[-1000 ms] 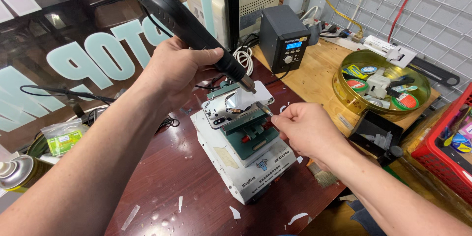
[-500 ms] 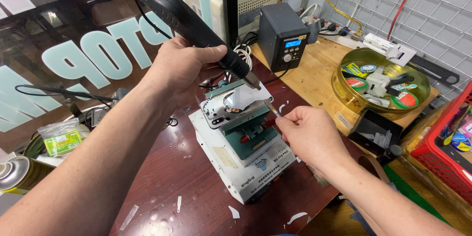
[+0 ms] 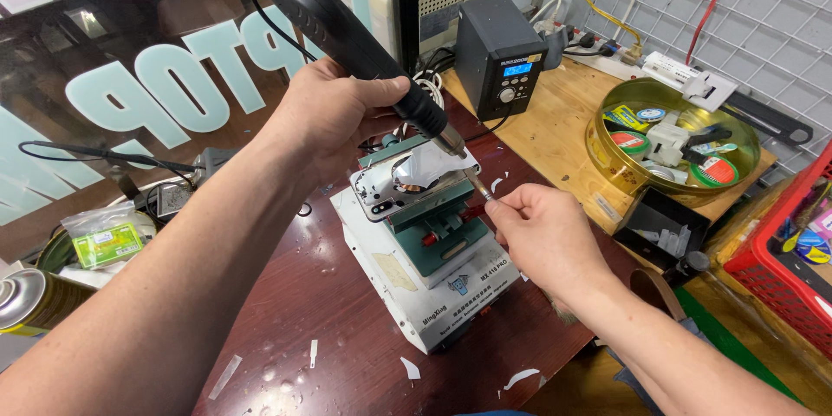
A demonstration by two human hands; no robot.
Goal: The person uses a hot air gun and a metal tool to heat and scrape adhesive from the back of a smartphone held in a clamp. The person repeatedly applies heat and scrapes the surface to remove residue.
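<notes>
My left hand (image 3: 334, 113) grips a black hot air wand (image 3: 347, 30), its metal nozzle angled down at a phone body (image 3: 412, 175). The phone lies clamped on a white and green holder machine (image 3: 429, 273), with crumpled foil over its middle. My right hand (image 3: 542, 238) pinches thin metal tweezers (image 3: 477, 184) whose tip reaches the phone's right edge, just under the nozzle.
A black rework station (image 3: 498, 56) with a blue display stands behind. A round gold tin (image 3: 672, 134) of small parts sits on the wooden bench, a red basket (image 3: 793, 251) at far right. A spray can (image 3: 30, 299) and small bags (image 3: 104, 238) lie left. White scraps dot the dark red tabletop (image 3: 321, 329).
My right hand has shifted slightly toward the phone's right edge with the tweezers. The left hand keeps the wand over the phone, almost unmoved.
</notes>
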